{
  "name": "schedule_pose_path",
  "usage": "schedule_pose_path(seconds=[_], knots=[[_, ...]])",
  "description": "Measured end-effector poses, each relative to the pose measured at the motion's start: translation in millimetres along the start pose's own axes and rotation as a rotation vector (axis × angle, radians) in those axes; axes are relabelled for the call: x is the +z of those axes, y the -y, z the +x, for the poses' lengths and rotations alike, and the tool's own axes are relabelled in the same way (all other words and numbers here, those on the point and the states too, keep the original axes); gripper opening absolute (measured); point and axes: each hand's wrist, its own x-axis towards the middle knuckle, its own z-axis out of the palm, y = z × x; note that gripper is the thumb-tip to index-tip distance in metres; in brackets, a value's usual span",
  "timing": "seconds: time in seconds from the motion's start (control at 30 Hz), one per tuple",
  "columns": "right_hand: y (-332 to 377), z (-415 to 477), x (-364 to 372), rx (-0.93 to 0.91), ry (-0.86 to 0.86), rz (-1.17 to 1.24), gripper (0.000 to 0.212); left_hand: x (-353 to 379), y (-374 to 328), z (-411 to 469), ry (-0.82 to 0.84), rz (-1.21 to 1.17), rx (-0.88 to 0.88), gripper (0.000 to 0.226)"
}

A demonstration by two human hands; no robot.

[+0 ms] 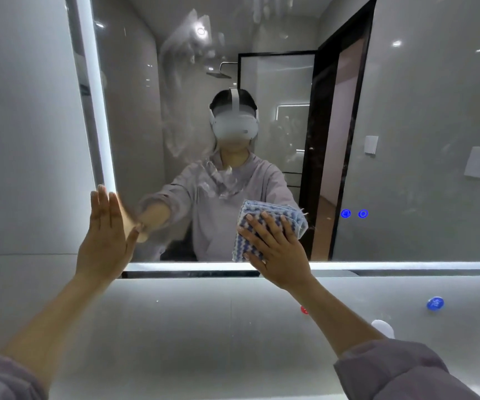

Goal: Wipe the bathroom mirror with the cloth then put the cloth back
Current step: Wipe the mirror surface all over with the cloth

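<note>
The bathroom mirror fills the upper view, with lit strips along its left and bottom edges and hazy smears across its upper middle. My right hand lies flat on a folded blue-and-white cloth and presses it against the glass near the mirror's bottom edge. My left hand rests flat on the mirror's lower left corner, fingers straight and together, holding nothing. The glass reflects a person in a grey top with a white headset.
Two blue touch buttons glow on the mirror to the right of the cloth. Below the mirror runs a grey wall panel with a blue marker, a red marker and a white fitting. Grey tiled wall stands at the left.
</note>
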Motion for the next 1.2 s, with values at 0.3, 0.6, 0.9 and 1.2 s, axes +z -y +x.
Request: schedule_pose_path(seconds=[0.3, 0.6, 0.9, 1.2], knots=[[29.0, 2.9, 10.0, 0.147, -0.08, 0.069, 0.056, 22.9, 7.2, 1.8, -0.073, -0.004, 0.018, 0.076], [77.5, 28.3, 9.4, 0.003, -0.047, 0.032, 0.059, 23.4, 9.1, 1.6, -0.096, -0.015, 0.036, 0.072], [65.8, 26.8, 3.8, -0.041, 0.018, 0.027, 0.058, 24.4, 8.2, 2.6, -0.102, 0.024, 0.042, 0.074], [-18.0, -15.9, -13.7, 0.175, 0.05, -0.01, 0.06, 20.1, 4.2, 1.3, -0.141, 0.024, 0.057, 0.075]])
